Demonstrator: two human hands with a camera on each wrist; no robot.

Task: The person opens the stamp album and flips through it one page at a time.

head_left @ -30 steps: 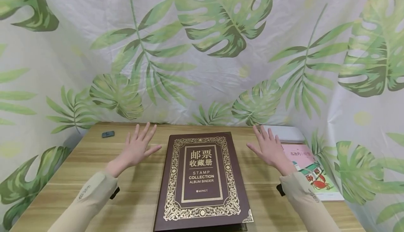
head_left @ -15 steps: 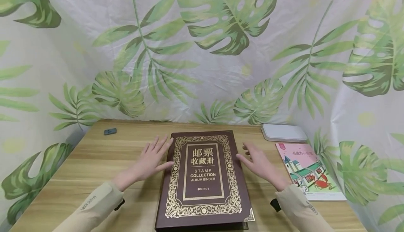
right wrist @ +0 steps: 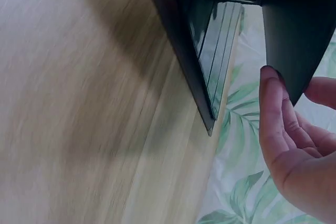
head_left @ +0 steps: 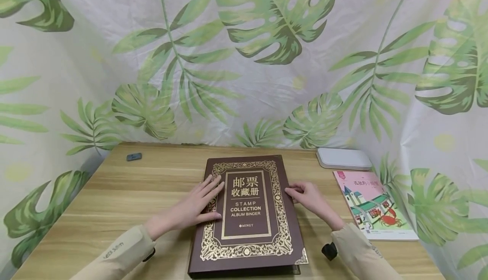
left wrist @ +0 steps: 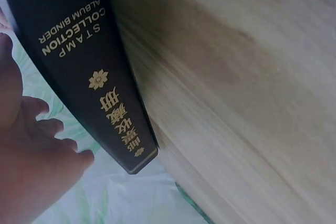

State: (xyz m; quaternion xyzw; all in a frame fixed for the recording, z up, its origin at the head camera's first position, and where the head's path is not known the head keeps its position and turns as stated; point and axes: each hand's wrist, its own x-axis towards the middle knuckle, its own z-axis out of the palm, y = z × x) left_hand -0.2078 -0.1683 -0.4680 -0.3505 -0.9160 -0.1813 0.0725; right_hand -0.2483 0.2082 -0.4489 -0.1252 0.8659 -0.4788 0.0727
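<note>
A dark brown stamp album (head_left: pixel 245 212) with gold ornament lies shut-looking in the middle of the wooden table (head_left: pixel 114 195). My left hand (head_left: pixel 198 207) rests flat on the left part of its cover, fingers straight. My right hand (head_left: pixel 303 194) is at the cover's right edge with fingers curled round it. In the right wrist view the cover (right wrist: pixel 294 30) stands slightly off the pages (right wrist: pixel 220 40), with my right hand (right wrist: pixel 294 140) at its edge. The left wrist view shows the album's spine (left wrist: pixel 89 72) beside my left hand (left wrist: pixel 31 150).
A pink picture book (head_left: pixel 371 206) lies right of the album, with a flat white box (head_left: pixel 343 158) behind it. A small dark object (head_left: pixel 134 156) sits at the far left of the table. Leaf-printed cloth (head_left: pixel 267 38) hangs behind and at both sides.
Both hands came inward from the bare table beside the album. The left settled flat on the cover; the right closed its fingers on the cover's right edge.
</note>
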